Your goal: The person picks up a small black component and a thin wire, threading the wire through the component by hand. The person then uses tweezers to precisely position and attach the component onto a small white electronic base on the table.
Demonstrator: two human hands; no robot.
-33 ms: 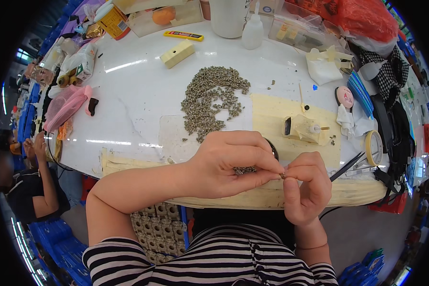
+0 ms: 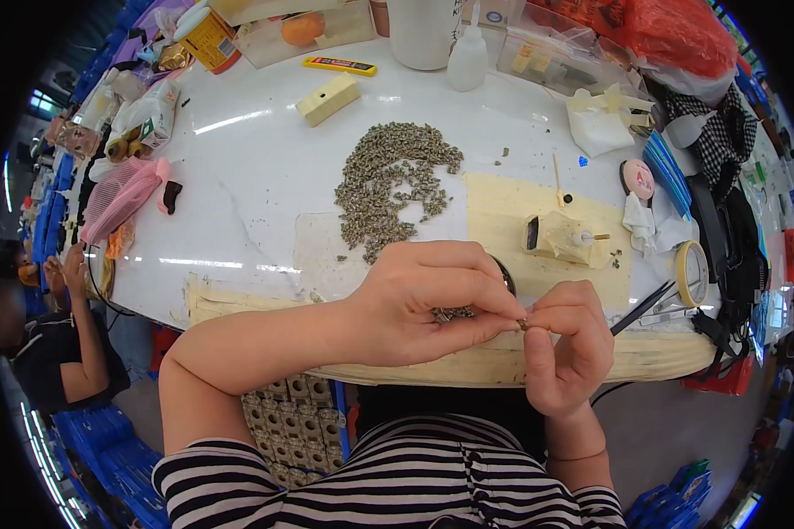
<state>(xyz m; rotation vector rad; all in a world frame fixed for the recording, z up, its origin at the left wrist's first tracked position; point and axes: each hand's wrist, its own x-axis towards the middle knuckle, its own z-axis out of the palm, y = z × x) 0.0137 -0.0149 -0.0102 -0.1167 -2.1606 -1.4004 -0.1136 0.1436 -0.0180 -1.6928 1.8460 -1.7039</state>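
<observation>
My left hand (image 2: 432,304) and my right hand (image 2: 573,348) meet fingertip to fingertip over the front edge of the table. Pinched between them is a tiny brownish metal part (image 2: 522,324), mostly covered by the fingers. Both hands are closed on it. Beneath my left hand, partly hidden, stands a round dark-rimmed dish (image 2: 505,273) with more small metal parts (image 2: 453,314) in it. Beyond the hands a large heap of small grey-brown metal parts (image 2: 381,189) lies spread on the white table (image 2: 256,176).
Right of the heap, a taped block with a thin peg (image 2: 565,240) sits on yellow masking tape. Dark tweezers (image 2: 644,307) and a tape roll (image 2: 691,274) lie at the right. Further back are a yellow cutter (image 2: 340,66), a cream block (image 2: 328,99) and a squeeze bottle (image 2: 468,60).
</observation>
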